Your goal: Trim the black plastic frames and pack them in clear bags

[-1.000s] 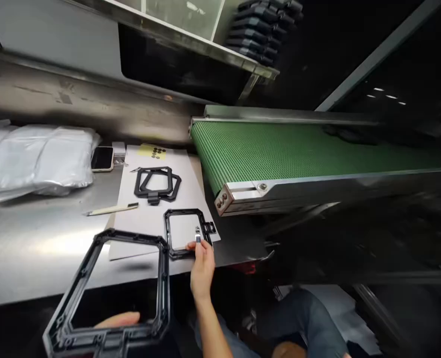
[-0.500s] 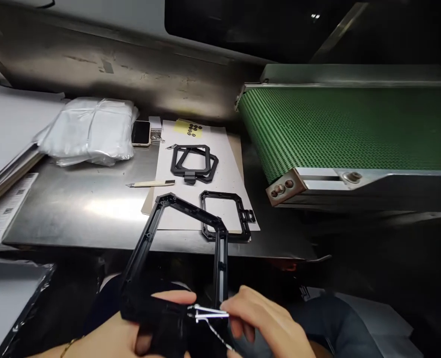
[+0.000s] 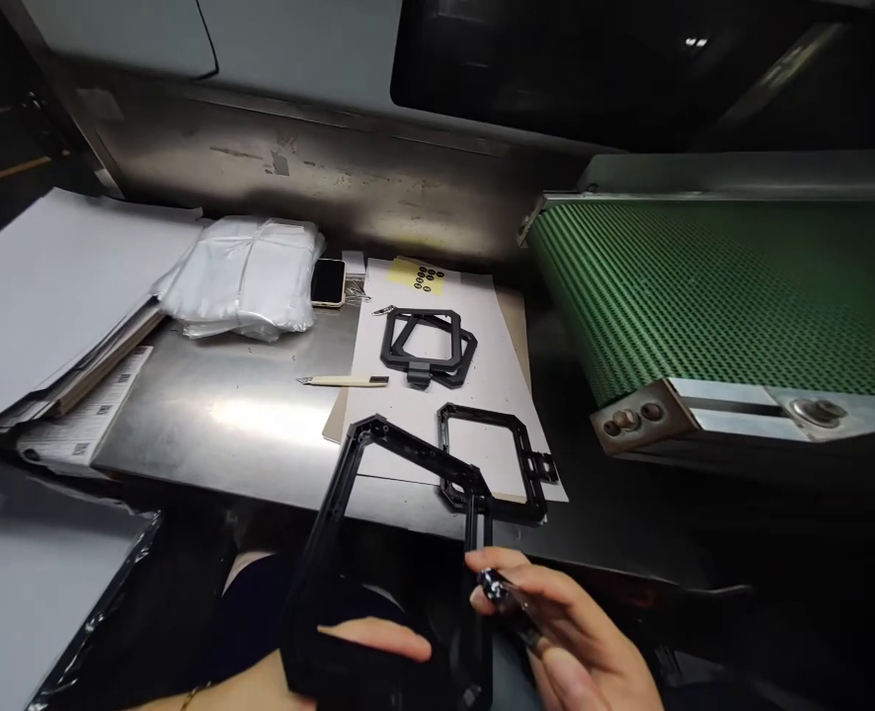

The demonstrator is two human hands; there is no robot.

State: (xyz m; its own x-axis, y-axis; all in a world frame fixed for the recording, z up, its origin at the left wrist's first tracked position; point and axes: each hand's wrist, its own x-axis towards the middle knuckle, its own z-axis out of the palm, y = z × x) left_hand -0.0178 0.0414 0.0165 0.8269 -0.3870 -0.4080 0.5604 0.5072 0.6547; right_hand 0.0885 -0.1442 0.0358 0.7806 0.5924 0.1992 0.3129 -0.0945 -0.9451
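My left hand (image 3: 378,637) is wrapped round the lower side of a black plastic frame (image 3: 334,499), holding it tilted up in front of the table. A thumb or finger lies along that lower side. At the frame's right side my right hand (image 3: 578,617) is closed on a small shiny dark piece (image 3: 494,585), pinched between the fingertips. The piece's kind is unclear, and part of it is hidden in the hand. Behind the held frame, a second black frame (image 3: 538,484) with a side clip lies on white paper. Two stacked black frames (image 3: 458,341) lie farther back.
A craft knife (image 3: 345,381) lies left of the frames. Bundled clear plastic bags (image 3: 249,272), a phone (image 3: 329,283) and yellow paper with black stickers (image 3: 408,272) sit at the back. Paper stacks (image 3: 67,286) are left; a green conveyor belt (image 3: 726,296) stands right.
My view has shifted left, so the scene sits farther right. The right hand has turned and lifted away from the frame's lower corner; the bright V-shaped metal bit there no longer shows.
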